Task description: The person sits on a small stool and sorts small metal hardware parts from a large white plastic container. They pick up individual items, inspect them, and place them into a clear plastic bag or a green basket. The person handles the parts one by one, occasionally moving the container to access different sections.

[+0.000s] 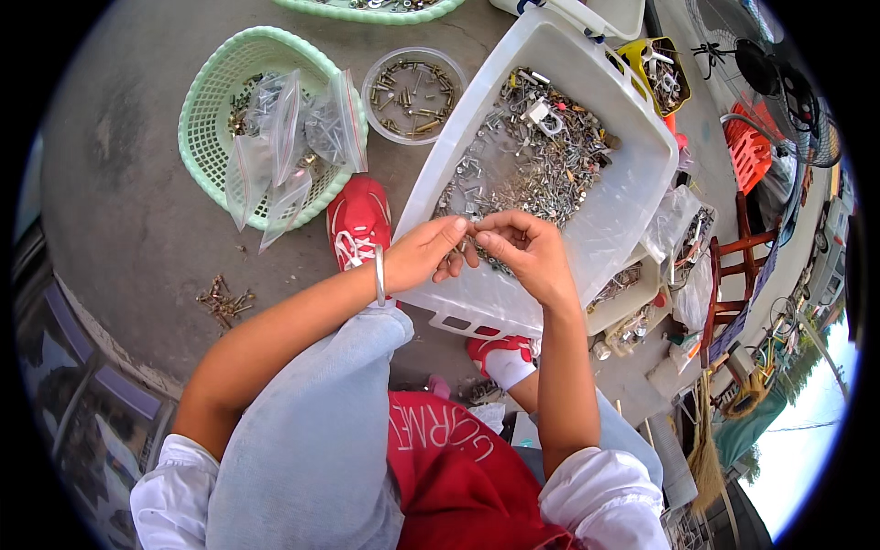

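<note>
Both my hands meet above the near part of a large translucent plastic bin (605, 206), which holds a heap of mixed screws and small metal hardware (536, 165). My left hand (430, 251), with a silver bangle (379, 275) at the wrist, has its thumb and forefinger pinched together at the fingertips of my right hand (519, 244). Something small may be between the fingertips, but it is too small to tell. The right hand's fingers are curled, thumb near the forefinger.
Left of the bin stand a round clear tub (414, 130) of brass-coloured screws and a green plastic basket (199, 117) with zip bags of screws. A small screw pile (225, 300) lies on the floor. At right are a yellow container (636, 58), a fan (773, 75) and a wooden chair (742, 254).
</note>
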{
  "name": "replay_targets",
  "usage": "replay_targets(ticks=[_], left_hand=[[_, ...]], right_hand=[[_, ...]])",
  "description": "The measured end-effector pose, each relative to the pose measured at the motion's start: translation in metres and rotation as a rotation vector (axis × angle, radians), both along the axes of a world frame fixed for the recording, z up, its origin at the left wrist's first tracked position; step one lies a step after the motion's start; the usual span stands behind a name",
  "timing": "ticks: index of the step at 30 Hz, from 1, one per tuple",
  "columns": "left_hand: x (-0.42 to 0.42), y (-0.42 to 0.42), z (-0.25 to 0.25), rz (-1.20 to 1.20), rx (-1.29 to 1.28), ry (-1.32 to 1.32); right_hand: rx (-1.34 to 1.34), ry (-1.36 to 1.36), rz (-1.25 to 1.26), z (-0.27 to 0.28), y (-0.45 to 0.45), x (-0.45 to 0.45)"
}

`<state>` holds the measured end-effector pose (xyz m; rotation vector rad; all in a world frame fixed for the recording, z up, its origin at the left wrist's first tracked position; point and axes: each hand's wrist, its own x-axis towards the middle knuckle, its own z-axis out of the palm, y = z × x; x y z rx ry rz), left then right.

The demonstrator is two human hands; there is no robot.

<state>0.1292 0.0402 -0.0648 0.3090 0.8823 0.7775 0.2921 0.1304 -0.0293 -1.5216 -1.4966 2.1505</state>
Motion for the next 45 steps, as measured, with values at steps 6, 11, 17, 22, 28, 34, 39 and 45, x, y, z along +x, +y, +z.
replay_targets(ticks=[6, 11, 17, 22, 28, 34, 39, 45], left_hand=[[0.002, -0.003, -0.007, -0.156, 0.033, -0.018], [0.001, -0.003, -0.004, -0.126, 0.013, -0.008], [0.002, -0.001, -0.005, -0.137, 0.051, -0.017], [0.008, -0.002, -0.001, 0.025, 0.0, 0.022], [0.003, -0.002, -0.005, -0.036, 0.007, -0.003], [0.003, -0.002, -0.006, -0.128, 0.034, 0.011], [0.003, -0.003, -0.004, -0.121, 0.026, 0.018], [0.001, -0.002, -0.003, -0.135, 0.036, 0.02]], right_hand=[[0.827, -0.392, 0.134, -0.067, 0.0, -0.015], [1.033, -0.529, 0.199, -0.094, 0.0, -0.02], [1.026, -0.548, 0.162, -0.095, -0.002, -0.017], [0.527, -0.295, -0.087, -0.052, -0.006, -0.005], [0.131, -0.084, -0.123, -0.025, -0.016, 0.014], [0.687, -0.486, -0.024, -0.071, -0.005, 0.004], [0.845, -0.615, 0.054, -0.082, -0.004, -0.008], [0.785, -0.68, 0.052, -0.086, -0.007, 0.002]])
